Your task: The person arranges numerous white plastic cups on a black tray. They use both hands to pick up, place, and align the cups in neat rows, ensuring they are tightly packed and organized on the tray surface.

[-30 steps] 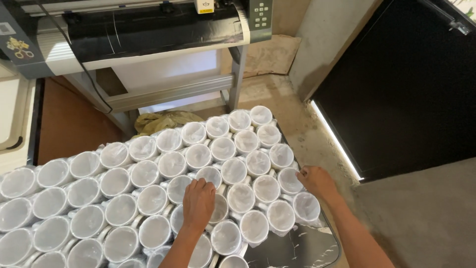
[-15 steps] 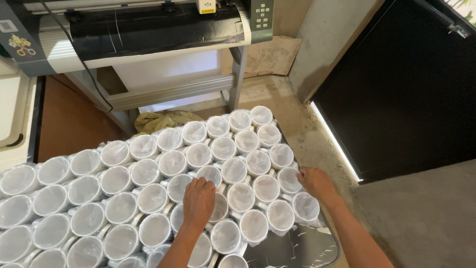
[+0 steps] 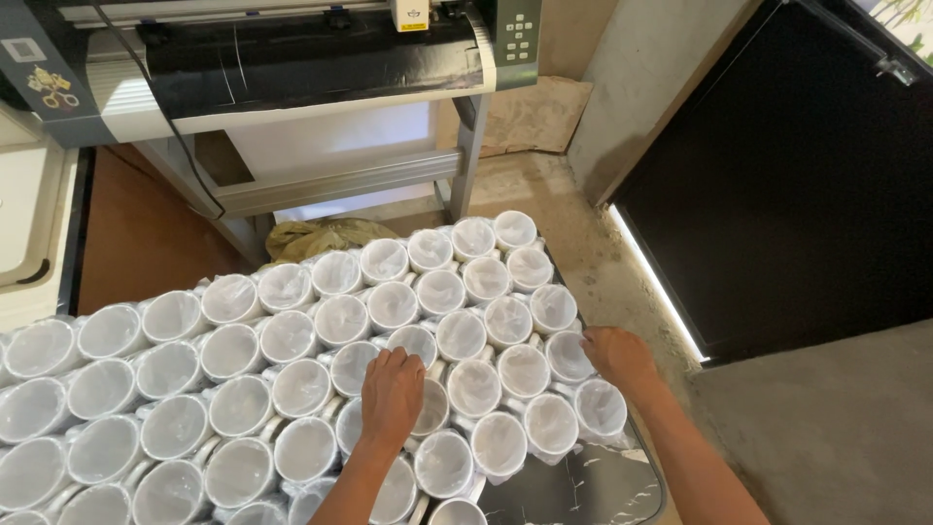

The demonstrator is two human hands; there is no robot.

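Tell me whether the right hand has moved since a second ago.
No. The right hand rests at the right edge of the cups, beside the same outer cup as before, level with the dark door.

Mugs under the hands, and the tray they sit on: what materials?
Mugs: likely glazed white ceramic, given the thick rims and handles; each sits in a thin, clear, crinkly plastic bag. Tray: looks like dark, glossy metal with bright reflections, though it could be coated.

White plastic-wrapped mugs [image 3: 392,305], upright, mouths up, packed touching in rows on a tray [image 3: 593,491]
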